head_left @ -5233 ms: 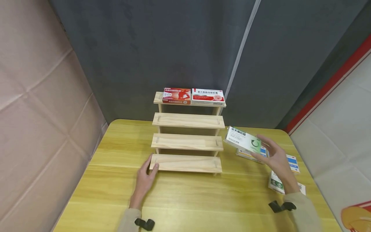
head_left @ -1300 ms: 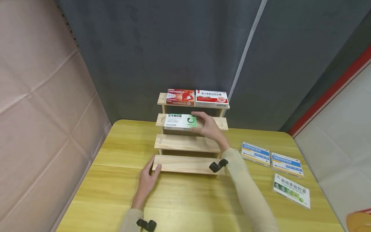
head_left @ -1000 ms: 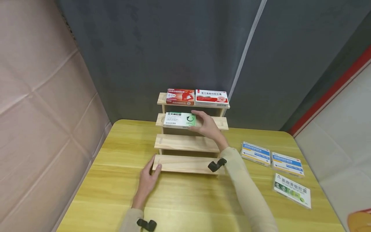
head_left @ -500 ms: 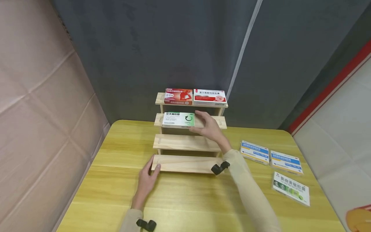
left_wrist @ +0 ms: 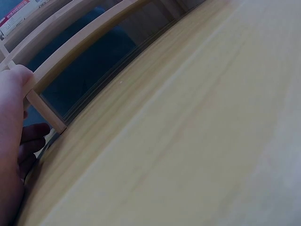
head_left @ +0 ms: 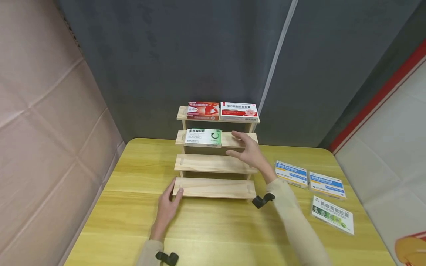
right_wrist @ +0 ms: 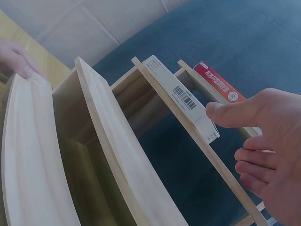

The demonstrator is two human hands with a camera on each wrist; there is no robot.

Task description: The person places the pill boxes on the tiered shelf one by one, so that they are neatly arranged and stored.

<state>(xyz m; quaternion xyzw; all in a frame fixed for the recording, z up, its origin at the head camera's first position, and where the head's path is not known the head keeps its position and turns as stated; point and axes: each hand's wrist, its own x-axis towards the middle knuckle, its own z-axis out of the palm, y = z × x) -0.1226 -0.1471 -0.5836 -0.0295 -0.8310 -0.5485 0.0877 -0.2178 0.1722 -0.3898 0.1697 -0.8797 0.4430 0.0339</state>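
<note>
A stepped wooden display rack (head_left: 214, 187) stands mid-table. My left hand (head_left: 167, 207) holds the left end of its lowest board, thumb on top; in the left wrist view the other fingers lie behind the rack's leg (left_wrist: 47, 111). On the second board from the top, at the left, lies a white and green medicine box (head_left: 203, 137), its barcode side seen in the right wrist view. My right hand (head_left: 252, 153) hovers just right of that box, thumb and fingers spread and holding nothing. A red medicine box (head_left: 203, 110) and a white and red one (head_left: 239, 111) sit on the top board.
Right of the rack, two blue and white medicine boxes (head_left: 291, 174) and a white and green box (head_left: 332, 215) lie flat on the wooden table (head_left: 213, 236). A dark grey curtain (head_left: 173, 55) hangs behind; light panels stand at both sides.
The right hand carried the white and green box from the right side to the second board, set it at the left, let go and drew back rightward. The left hand stayed on the lowest board.
</note>
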